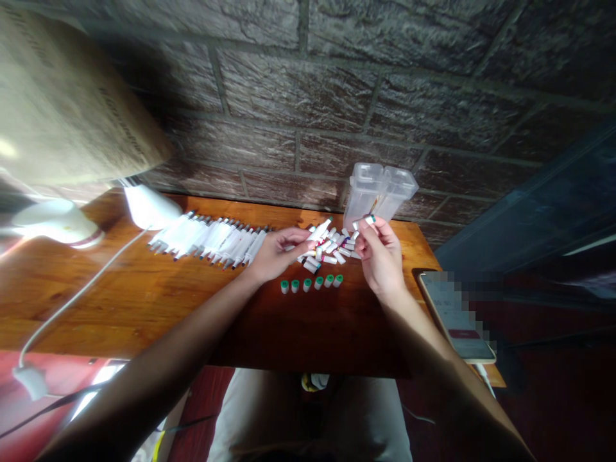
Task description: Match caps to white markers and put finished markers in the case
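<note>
Marker [321,231]: slim white plastic, green at its far end; at centre frame, pinched near its lower end in my left grip [275,255], probably to leave the green end free.
Cap [364,222]: small white plastic cylinder, green-ended; right of centre, held by the fingertips of my right grip [384,262], likely so its colour shows.
Standing caps [307,287]: six, white, green-topped, spaced across lower centre on the brown wooden worktop [317,333], seemingly to stay distinct.
Loose caps [331,247]: white, mixed colours, heaped between both grips.

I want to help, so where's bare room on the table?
Bare table shows between the green-topped caps and the near edge, and between the markers and left forearm. The cap pile between left hand and right hand is crowded.
</note>
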Motion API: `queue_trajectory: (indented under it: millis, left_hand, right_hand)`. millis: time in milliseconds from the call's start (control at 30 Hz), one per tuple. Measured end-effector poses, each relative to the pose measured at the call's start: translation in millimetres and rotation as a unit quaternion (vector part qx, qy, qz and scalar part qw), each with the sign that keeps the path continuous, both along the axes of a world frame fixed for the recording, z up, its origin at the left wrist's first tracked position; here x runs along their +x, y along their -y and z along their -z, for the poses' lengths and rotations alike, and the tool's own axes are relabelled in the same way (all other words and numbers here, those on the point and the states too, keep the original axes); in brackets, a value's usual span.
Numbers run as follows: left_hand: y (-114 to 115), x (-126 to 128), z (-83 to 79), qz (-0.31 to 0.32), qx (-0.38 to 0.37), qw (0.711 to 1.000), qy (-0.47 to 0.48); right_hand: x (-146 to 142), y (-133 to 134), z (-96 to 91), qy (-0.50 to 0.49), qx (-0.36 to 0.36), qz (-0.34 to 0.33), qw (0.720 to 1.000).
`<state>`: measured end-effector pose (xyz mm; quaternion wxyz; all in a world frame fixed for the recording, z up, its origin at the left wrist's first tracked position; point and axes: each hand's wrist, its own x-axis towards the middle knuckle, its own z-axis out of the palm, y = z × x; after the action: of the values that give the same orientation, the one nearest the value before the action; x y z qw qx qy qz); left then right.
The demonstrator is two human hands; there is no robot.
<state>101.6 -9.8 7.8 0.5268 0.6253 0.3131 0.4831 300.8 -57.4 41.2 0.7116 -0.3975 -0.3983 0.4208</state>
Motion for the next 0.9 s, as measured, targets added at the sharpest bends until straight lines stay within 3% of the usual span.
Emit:
queue_trajectory:
  millis: [167, 433, 733, 900]
  left_hand:
    - [-7.2, -3.7, -1.9, -0.003, -0.118, 0.984, 0.131]
    - [-10.0, -7.2, -9.3, 0.019, -0.225, 0.941, 0.253]
    - [-7.7, -7.6, -13.5, 0.026, -0.2, 0.943, 0.264]
    - [-8.0, -7.3, -13.2, 0.004, -0.191, 0.946, 0.264]
  right_hand:
    - [-3.4, 0.7, 3.1, -0.017, -0.028, -0.035, 0.999]
    - [-12.5, 6.3, 13.1, 0.1, -0.053, -0.073, 0.991]
    - [-10.2, 5.0, 17.5, 0.138, -0.078, -0.094, 0.983]
    - [-9.2, 3.5, 15.9, 0.112, -0.066, -0.068, 0.989]
